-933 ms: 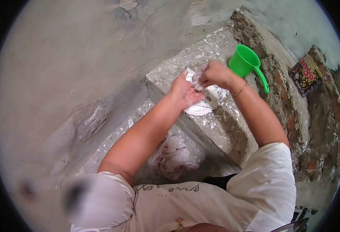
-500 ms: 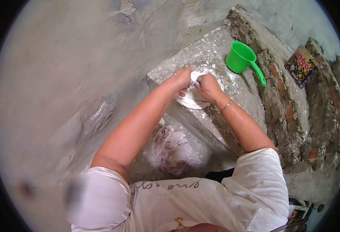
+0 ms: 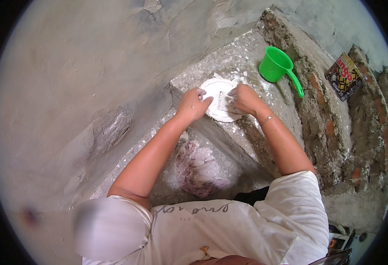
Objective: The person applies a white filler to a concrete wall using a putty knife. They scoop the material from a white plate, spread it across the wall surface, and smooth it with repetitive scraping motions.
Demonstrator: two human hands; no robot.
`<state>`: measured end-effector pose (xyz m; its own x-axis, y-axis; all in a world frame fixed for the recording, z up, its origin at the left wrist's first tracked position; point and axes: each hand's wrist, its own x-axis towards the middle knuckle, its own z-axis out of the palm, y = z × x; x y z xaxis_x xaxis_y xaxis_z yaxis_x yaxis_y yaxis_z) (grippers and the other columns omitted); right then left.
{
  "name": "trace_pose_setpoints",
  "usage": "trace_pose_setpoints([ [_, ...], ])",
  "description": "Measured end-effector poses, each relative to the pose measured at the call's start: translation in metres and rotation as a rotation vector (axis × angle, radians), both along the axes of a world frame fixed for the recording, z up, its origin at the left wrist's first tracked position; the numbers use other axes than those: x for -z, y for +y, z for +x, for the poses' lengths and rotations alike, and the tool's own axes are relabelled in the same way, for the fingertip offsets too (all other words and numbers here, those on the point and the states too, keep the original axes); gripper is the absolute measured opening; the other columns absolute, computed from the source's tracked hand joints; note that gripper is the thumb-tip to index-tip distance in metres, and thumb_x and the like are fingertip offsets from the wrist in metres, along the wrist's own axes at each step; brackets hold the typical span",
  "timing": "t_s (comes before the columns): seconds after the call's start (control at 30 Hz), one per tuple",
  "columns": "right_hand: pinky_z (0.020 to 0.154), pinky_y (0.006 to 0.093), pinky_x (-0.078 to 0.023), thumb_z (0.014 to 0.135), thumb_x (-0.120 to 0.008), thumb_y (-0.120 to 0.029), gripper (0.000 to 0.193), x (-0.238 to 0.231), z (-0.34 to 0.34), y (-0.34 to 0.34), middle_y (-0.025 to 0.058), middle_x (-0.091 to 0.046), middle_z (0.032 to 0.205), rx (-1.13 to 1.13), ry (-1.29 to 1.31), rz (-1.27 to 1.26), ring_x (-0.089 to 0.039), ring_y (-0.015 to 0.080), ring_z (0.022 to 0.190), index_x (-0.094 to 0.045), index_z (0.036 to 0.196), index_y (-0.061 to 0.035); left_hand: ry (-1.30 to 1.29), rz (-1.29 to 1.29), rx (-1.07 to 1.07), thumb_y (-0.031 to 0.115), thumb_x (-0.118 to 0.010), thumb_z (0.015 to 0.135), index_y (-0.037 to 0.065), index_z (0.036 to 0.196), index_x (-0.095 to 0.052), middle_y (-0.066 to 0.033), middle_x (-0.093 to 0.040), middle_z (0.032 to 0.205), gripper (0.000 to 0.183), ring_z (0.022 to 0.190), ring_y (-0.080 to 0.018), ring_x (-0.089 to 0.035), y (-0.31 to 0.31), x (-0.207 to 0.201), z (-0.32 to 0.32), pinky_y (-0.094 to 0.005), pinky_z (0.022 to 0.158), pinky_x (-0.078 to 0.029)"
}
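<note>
A round white plate (image 3: pixel 224 118) smeared with white paste lies on the rough concrete step ahead of me. At its left rim is my left hand (image 3: pixel 194 105), thumb and fingers apart with a gap between them; nothing shows in its grasp. My right hand (image 3: pixel 245 100) is over the plate's right side, its fingers bent and closed at the edge of a small flat rectangular piece (image 3: pixel 223 101). That piece is coated in white, so its kind is unclear. White residue marks the fingertips of both hands.
A green dipper (image 3: pixel 274 65) with a handle stands beyond the plate to the right. A dark printed packet (image 3: pixel 345 76) rests on the higher brick-and-mortar steps. A crumpled white and purple bundle (image 3: pixel 199 170) lies on the lower step; a grey plastered wall (image 3: pixel 79 75) rises at left.
My hands, earlier close together over the plate, have moved apart. The left came back toward me, and the right shifted slightly right. More of the plate and the flat piece now shows.
</note>
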<state>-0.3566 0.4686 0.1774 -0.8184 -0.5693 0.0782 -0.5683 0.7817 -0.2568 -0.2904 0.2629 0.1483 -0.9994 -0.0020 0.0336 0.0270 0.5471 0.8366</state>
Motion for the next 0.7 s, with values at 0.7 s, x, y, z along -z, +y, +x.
trace_pose_setpoints([
  [0.7, 0.085, 0.0395, -0.047, 0.057, -0.080, -0.034, 0.073, 0.014, 0.008, 0.023, 0.0265, -0.060, 0.105, 0.349, -0.193, 0.107, -0.059, 0.0388, 0.097, -0.051, 0.110, 0.0067, 0.050, -0.063, -0.159, 0.036, -0.073, 0.072, -0.006, 0.124, -0.043, -0.0257, -0.041, 0.119, 0.073, 0.114, -0.0375, -0.042, 0.013, 0.039, 0.040, -0.0384, 0.098, -0.036],
])
